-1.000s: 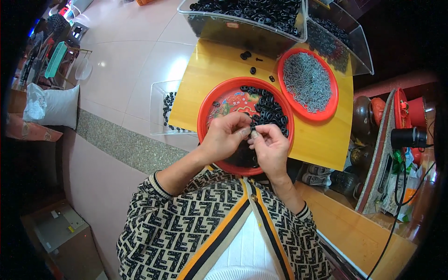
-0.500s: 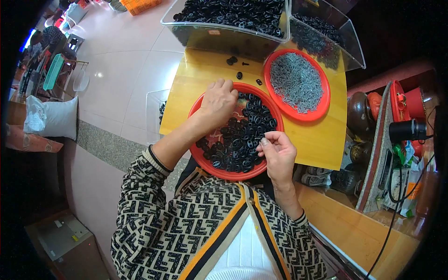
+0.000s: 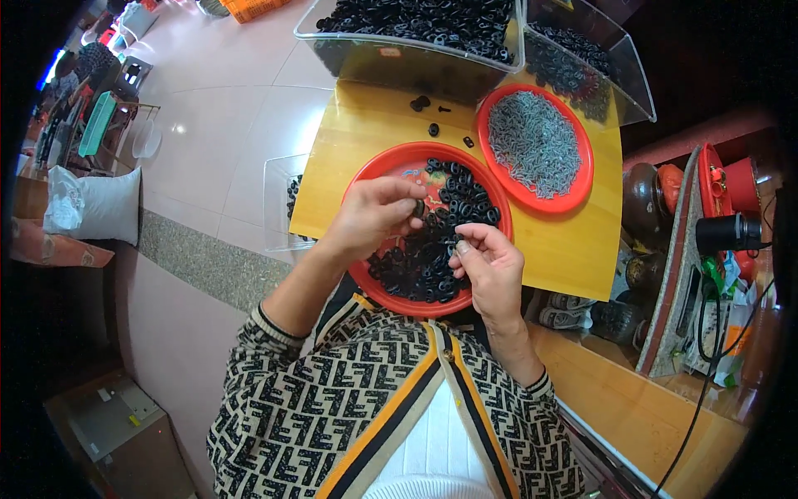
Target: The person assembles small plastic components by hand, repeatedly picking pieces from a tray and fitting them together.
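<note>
A red round tray (image 3: 363, 177) holds many small black oval plastic pieces (image 3: 465, 193), heaped thickest along its right side. My left hand (image 3: 370, 218) is over the tray's left part, thumb and forefinger closed on one black plastic piece (image 3: 417, 209). Close by, on the right, my right hand (image 3: 496, 274) pinches a small grey screw (image 3: 450, 242) that points toward the left hand. The two hands are apart, both above the pieces. At the upper right lies a red plate (image 3: 585, 179) full of grey screws (image 3: 534, 141).
Clear plastic bins (image 3: 399, 48) of black pieces stand along the far edge of the yellow table (image 3: 565, 258). Several loose black parts (image 3: 434, 130) lie before them. Another clear bin (image 3: 274, 204) is at the table's left. Shelves with jars (image 3: 646, 200) stand at the right.
My left hand has come from the tray's far left rim back toward me and right, now with a black piece in its fingertips. My right hand has barely shifted.
</note>
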Demonstrator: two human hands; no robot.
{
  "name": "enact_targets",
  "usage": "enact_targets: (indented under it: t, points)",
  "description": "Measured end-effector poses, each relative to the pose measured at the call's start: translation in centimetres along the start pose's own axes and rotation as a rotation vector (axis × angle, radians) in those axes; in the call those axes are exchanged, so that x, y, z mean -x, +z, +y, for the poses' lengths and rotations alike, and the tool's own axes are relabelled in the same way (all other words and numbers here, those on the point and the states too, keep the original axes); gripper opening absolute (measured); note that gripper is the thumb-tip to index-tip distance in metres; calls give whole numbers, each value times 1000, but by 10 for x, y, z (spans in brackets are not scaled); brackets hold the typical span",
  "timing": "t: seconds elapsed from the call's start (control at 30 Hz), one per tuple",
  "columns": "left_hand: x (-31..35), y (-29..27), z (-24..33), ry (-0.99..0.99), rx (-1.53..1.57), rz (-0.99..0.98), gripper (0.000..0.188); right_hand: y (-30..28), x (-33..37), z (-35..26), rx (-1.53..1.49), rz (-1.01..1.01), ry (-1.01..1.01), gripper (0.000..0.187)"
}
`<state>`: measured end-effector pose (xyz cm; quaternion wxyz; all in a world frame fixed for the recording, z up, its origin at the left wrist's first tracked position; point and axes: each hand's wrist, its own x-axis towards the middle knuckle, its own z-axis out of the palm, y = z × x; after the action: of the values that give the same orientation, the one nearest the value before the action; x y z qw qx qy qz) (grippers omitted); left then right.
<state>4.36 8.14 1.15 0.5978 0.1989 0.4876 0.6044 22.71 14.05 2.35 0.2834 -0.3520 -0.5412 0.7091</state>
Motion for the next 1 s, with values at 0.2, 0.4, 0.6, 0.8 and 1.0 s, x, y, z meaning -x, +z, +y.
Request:
enact_targets:
  t: [0.2,0.4,0.6,0.8,1.0]
  points:
    - [26,-2,-15,39,383,-115,24,21,-2,-14,32,-1,-33,18]
    - [34,3,-17,91,389,-117,24,32,1,-15,90,-19,-152,18]
    - [33,11,-30,164,395,-100,18,32,1,-11,-32,-38,-74,18]
    - [32,19,-42,224,376,29,13,36,0,-8,-191,4,-97,17]
    - [37,19,-30,189,308,-7,18,35,0,-9,-146,-61,-49,19]
